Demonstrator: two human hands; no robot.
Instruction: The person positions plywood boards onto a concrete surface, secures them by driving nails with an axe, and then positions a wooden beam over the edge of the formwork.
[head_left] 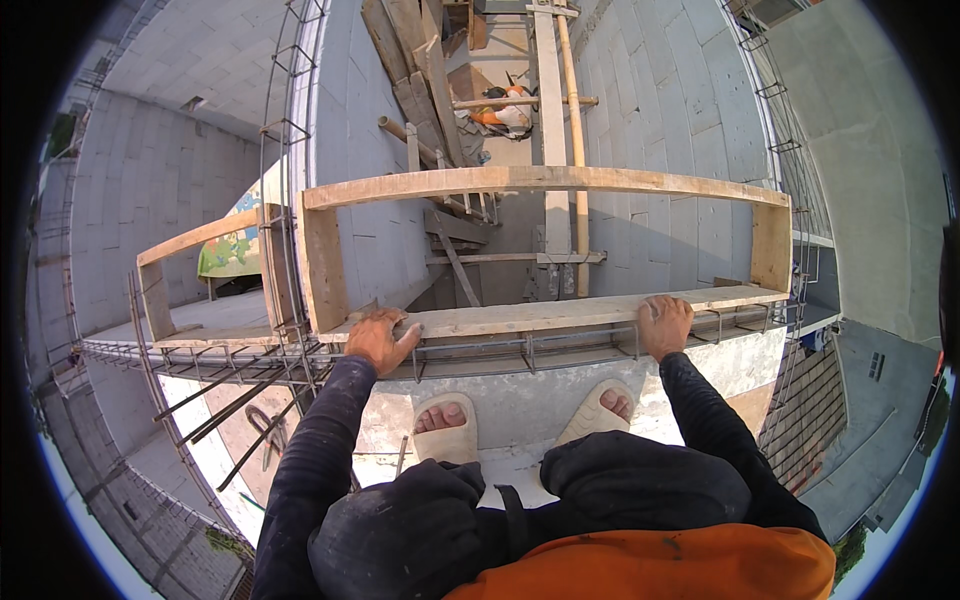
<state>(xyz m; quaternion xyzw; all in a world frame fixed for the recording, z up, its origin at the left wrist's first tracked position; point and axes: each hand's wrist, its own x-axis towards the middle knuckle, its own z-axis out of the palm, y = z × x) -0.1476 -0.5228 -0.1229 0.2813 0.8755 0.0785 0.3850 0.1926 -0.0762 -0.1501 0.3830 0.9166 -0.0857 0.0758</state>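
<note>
I crouch on a concrete ledge, my sandalled feet side by side. My left hand (380, 338) grips the left end of a long wooden plank (540, 315) lying flat in front of me. My right hand (664, 325) rests on the same plank further right, fingers curled over its near edge. The plank forms the near side of a rectangular wooden frame (540, 182) of boards. A steel rebar cage (520, 352) runs lengthwise just below the plank, between it and my feet.
Grey block walls drop away on both sides of the frame. Far below lie stacked planks (415, 70), bamboo poles (575, 130) and an orange object (500, 110). Loose rebar (230, 410) sticks out at the lower left. Vertical rebar columns (285, 130) rise at the left and right.
</note>
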